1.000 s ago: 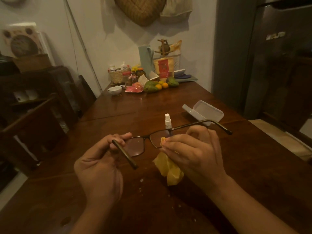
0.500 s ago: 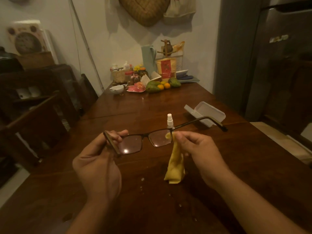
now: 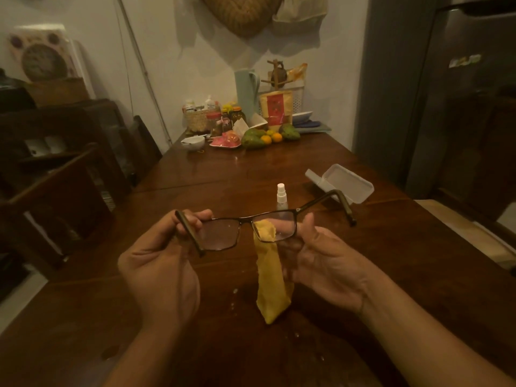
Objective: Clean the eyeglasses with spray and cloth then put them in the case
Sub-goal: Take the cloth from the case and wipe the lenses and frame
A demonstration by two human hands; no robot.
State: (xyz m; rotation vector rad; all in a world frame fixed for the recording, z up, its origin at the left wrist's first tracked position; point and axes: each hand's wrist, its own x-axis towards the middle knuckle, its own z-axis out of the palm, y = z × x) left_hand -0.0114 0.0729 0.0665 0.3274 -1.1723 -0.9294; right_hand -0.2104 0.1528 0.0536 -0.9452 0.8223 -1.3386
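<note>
Dark-framed eyeglasses [image 3: 223,233] are held above the wooden table [image 3: 391,261], temples unfolded toward me. My left hand [image 3: 162,263] grips the left lens corner and temple hinge. My right hand [image 3: 324,263] pinches a yellow cloth [image 3: 270,280] against the right lens, thumb up behind the frame; the cloth hangs down to the tabletop. A small clear spray bottle [image 3: 281,195] with a white cap stands just beyond the glasses. The translucent white case [image 3: 346,184] lies open at the right, behind the right temple.
Fruit [image 3: 257,138], jars, a basket and a white bowl [image 3: 192,142] crowd the table's far end. Dark wooden chairs [image 3: 55,191] stand at the left. A grey refrigerator [image 3: 446,107] rises at the right. Small droplets [image 3: 234,291] dot the table near the cloth.
The glasses have risen and tilted more level. My right hand opened its palm toward me, still pinching the cloth on the right lens; the cloth now hangs longer.
</note>
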